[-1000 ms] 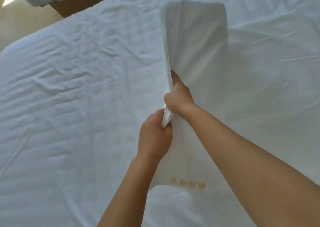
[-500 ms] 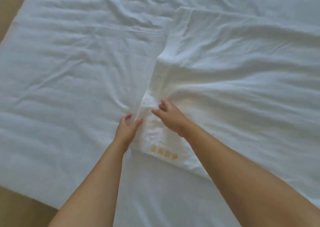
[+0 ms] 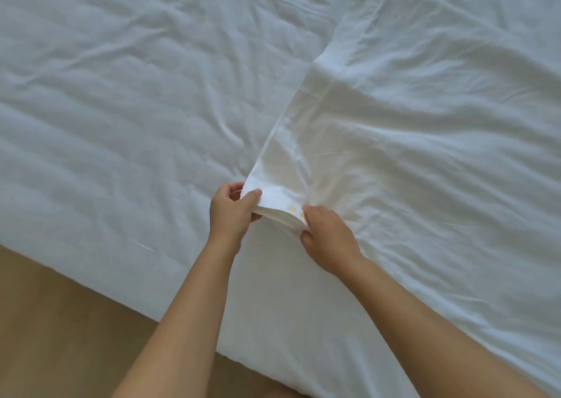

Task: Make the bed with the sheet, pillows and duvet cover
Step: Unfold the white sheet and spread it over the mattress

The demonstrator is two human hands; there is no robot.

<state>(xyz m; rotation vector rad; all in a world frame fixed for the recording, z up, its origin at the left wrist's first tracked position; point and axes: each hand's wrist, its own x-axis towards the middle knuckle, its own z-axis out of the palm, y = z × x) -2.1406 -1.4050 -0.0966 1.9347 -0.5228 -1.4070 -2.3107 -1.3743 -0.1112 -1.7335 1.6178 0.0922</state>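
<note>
A white folded sheet [image 3: 409, 130] lies partly spread across the right half of the bed, over a wrinkled white mattress cover [image 3: 121, 109]. Its near corner is a stack of several layers with small yellow embroidered marks [image 3: 293, 208]. My left hand [image 3: 232, 212] pinches the left end of that stacked corner, thumb on top. My right hand [image 3: 326, 235] grips the right end of the same corner, covering part of the marks. The corner is lifted slightly off the bed between both hands.
The bed's near edge [image 3: 182, 312] runs diagonally from the left down to the bottom right. Tan floor [image 3: 60, 337] shows below it at the lower left. No pillows or duvet are in view.
The sheet, held upright as a narrow fold a second ago, now lies spread to the right. Both hands pulled back toward the bed's near edge and took hold of the layered corner.
</note>
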